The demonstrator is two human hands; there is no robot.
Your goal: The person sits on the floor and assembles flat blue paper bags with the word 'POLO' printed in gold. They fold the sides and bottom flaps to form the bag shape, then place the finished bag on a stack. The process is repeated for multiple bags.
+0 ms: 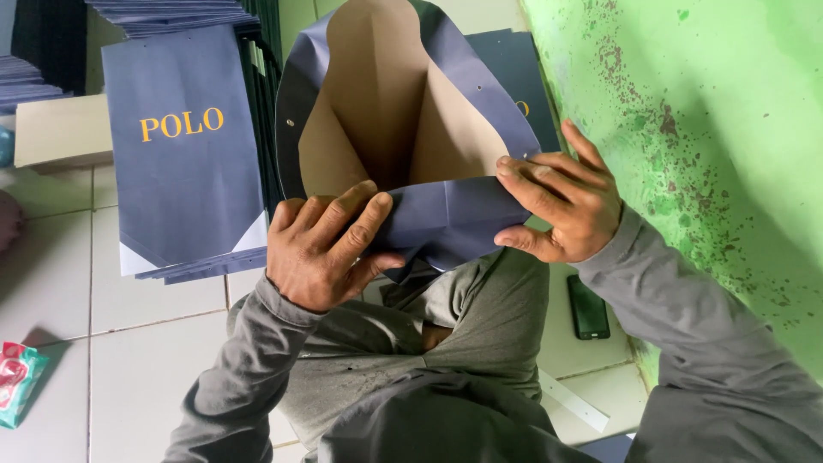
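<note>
**Both hands on one open paper bag, finished pile alongside**

Grey-sleeved arms come in closest to the lens, above crossed legs in grey trousers [463, 326], and both bare hands are working the same thing: a navy paper bag [454, 214] held just over the lap, its mouth pointing away so the brown inside shows. Left hand [321, 249] is curled tight over the bag's folded bottom edge, fingers on top, thumb tucked under. Right hand [561, 206] pinches the other end of that fold, fingers half closed, thumb beneath.

How far along, as I read it? The body of this bag looks formed and spread open; the base is in the middle of being creased and is not yet flat. Small holes sit near the rim, and no handles show, so that part seems left to do.

Count: one bag in hand. One leaning stack of flat navy bags [184, 154] to the left, too many to number, with more layered behind. One dark phone [588, 307] on the white tiled floor [154, 291] by the green wall [703, 129]. One red-and-teal packet [17, 377] at the left edge.
</note>
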